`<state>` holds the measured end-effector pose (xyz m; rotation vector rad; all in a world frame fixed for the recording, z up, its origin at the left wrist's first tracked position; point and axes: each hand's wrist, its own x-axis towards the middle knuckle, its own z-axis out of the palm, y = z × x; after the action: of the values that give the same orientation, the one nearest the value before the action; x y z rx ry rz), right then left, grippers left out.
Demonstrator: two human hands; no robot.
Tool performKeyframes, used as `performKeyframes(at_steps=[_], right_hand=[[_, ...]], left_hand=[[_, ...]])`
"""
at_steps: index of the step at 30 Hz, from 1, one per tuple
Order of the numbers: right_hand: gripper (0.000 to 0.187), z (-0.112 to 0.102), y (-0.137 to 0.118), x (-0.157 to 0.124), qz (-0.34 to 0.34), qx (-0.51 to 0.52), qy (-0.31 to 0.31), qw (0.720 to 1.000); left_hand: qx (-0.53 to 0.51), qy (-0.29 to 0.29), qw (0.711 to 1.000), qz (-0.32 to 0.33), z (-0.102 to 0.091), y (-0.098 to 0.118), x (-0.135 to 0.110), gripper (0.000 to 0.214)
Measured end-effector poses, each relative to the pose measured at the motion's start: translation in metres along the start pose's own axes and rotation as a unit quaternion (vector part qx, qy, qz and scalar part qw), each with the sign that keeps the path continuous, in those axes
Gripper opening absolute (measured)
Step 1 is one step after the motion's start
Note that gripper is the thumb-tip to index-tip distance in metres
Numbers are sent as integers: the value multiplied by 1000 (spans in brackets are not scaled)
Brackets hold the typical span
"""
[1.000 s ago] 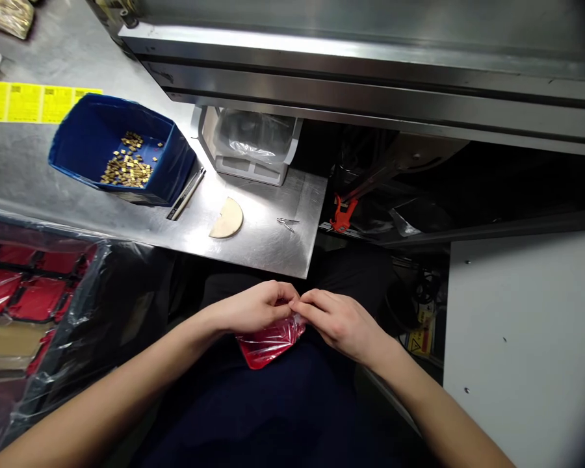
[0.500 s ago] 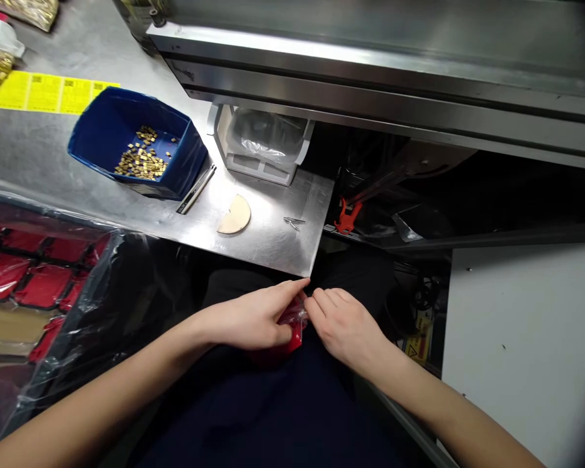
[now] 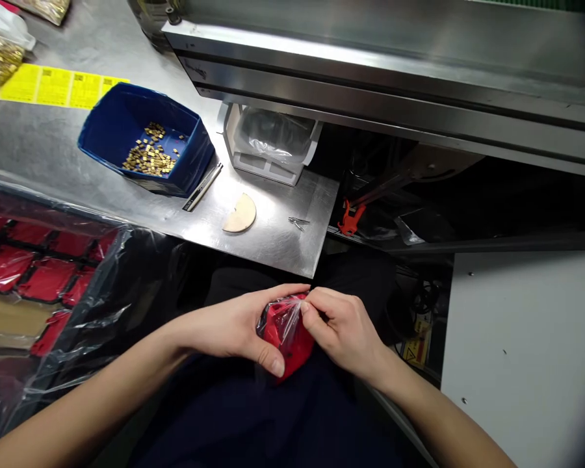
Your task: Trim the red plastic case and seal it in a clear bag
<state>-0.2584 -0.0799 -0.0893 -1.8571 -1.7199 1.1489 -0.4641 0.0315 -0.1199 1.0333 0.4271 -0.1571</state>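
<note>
My left hand [image 3: 234, 328] is wrapped round a red part in clear plastic film [image 3: 292, 344], held above my lap just below the metal table's corner. The thumb lies across its near side and the fingers go behind it. My right hand [image 3: 341, 325] pinches the gathered film at the top right of the part between thumb and forefinger. The film is stretched in creases toward that pinch. A dark edge shows along the part's upper left. The rest of its shape is hidden by the hands.
On the metal table [image 3: 277, 250] stand a blue bin [image 3: 127, 107] with small brass pieces and a light bin [image 3: 268, 168] holding plastic bags. A half-round wooden disc [image 3: 241, 214], pens [image 3: 203, 188] and small metal tools [image 3: 299, 223] lie near its edge. Film-covered red parts [image 3: 46, 279] are at left.
The red part has turned up into fuller view between my hands. My right hand now pulls the film tight at its top, and my left thumb has moved lower.
</note>
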Motion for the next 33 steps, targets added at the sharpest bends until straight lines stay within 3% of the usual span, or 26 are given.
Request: performKeyframes(at_steps=[3, 7, 11, 18, 22, 25, 27, 28, 31, 33], right_hand=[[31, -3, -5, 3, 2, -32, -8, 999], [26, -8, -9, 1, -1, -101, -62, 993], [26, -7, -8, 1, 1, -107, -102, 989], [26, -2, -3, 0, 18, -172, -89, 981], [31, -5, -1, -5, 22, -87, -95, 991], [34, 2, 2, -12, 56, 66, -119, 989], [37, 12, 7, -16, 103, 219, -140, 960], [37, 18, 10, -18, 129, 307, -150, 931], [38, 36, 17, -20, 189, 543, -157, 803], [37, 44, 19, -19, 217, 641, -162, 718]], left_hand=[[110, 91, 988, 55, 9, -6, 1, 107], [264, 194, 936, 130, 19, -15, 2, 105], [305, 205, 912, 180, 25, -23, 6, 97], [355, 199, 890, 207, 27, -30, 7, 97], [378, 224, 875, 202, 30, -41, 5, 88], [422, 236, 846, 223, 35, -51, 6, 71], [440, 248, 826, 250, 36, -57, 8, 63], [441, 254, 821, 261, 37, -59, 9, 63], [436, 269, 810, 286, 34, -63, 13, 68], [443, 277, 794, 310, 32, -65, 16, 72]])
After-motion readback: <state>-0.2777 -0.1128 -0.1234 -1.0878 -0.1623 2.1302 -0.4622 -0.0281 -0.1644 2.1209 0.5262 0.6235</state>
